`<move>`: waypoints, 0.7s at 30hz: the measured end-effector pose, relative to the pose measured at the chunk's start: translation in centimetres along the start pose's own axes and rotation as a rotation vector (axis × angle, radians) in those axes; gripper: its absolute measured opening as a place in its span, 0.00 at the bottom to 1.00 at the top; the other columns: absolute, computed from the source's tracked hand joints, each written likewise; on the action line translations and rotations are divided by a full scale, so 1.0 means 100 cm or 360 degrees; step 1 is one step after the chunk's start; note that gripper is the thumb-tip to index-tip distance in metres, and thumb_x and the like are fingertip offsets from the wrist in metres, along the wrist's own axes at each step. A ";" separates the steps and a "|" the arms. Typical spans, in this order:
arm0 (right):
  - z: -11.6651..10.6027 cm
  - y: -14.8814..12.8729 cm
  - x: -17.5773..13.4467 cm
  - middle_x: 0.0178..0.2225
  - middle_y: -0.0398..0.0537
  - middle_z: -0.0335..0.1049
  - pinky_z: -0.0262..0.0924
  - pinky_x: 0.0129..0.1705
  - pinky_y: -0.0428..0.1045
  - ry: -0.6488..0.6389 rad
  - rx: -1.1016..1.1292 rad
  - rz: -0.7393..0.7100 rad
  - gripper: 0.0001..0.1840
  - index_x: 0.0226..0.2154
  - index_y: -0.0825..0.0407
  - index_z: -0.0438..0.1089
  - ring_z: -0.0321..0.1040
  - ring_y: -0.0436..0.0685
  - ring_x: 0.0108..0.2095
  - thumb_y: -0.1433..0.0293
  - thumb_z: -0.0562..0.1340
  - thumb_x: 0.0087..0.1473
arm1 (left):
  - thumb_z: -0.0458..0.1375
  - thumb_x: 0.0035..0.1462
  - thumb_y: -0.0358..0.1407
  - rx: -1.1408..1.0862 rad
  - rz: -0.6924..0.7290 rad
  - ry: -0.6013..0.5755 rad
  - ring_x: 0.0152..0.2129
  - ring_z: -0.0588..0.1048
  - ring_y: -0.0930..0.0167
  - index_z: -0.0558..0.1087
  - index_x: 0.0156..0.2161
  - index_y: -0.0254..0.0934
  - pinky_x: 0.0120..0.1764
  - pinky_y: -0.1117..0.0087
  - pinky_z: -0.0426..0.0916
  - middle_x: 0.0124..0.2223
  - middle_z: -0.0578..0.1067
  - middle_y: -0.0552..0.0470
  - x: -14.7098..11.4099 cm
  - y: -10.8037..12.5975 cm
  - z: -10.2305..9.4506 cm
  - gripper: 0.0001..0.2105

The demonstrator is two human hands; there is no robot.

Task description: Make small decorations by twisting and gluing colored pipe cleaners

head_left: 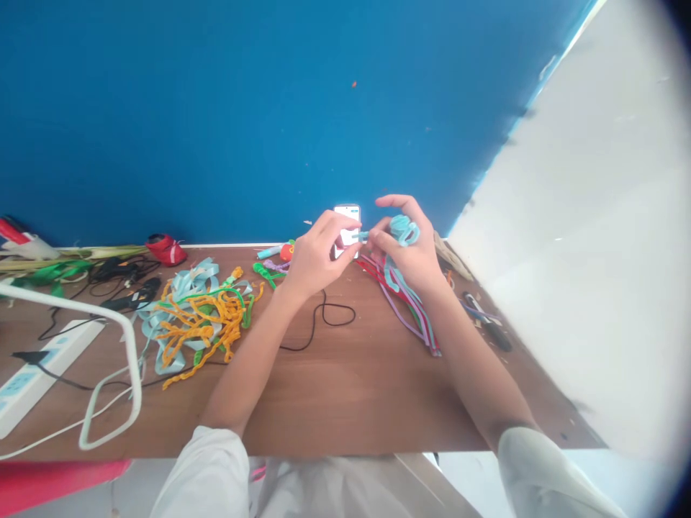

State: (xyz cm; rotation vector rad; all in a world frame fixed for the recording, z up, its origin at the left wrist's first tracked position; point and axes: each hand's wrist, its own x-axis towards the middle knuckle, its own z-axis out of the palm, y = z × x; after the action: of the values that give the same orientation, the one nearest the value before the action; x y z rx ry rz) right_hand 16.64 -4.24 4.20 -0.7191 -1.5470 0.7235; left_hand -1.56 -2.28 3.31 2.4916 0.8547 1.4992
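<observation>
A light-blue pipe cleaner [404,229], bent into a bundle of loops, is in my right hand [407,248], pinched between thumb and fingers. One short end of it sticks out to the left, and my left hand [322,252] has thumb and fingertips closed about that end. A length of the same blue hangs below my right palm. Behind my left fingers stands a phone [347,211] with a lit white screen, partly covered. Under my right wrist lie several straight pipe cleaners [410,309] in red, pink, green and blue.
To the left, orange pipe cleaners [216,324] lie tangled with pale-blue ribbon [202,273]. A white power strip [48,367] and a bent white tube [132,360] occupy the left side. A black cable [324,306] curls mid-table. Near the right edge is a dark-handled tool [494,332]. A blue wall [270,129] rises behind.
</observation>
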 end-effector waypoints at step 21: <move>0.009 -0.001 -0.004 0.27 0.37 0.69 0.64 0.27 0.50 0.0096 -0.0158 -0.0063 0.18 0.47 0.44 0.61 0.68 0.51 0.23 0.72 0.62 0.55 | 0.57 0.62 0.43 -0.0922 -0.0937 0.0039 0.21 0.66 0.76 0.71 0.32 0.36 0.24 0.74 0.58 0.25 0.70 0.55 0.000 0.008 0.019 0.12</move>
State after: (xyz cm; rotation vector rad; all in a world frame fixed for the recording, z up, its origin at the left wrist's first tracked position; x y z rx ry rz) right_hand 15.75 -4.69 3.92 -0.7748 -1.5461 0.5940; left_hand 0.40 -2.63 2.62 1.6291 0.8883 1.3176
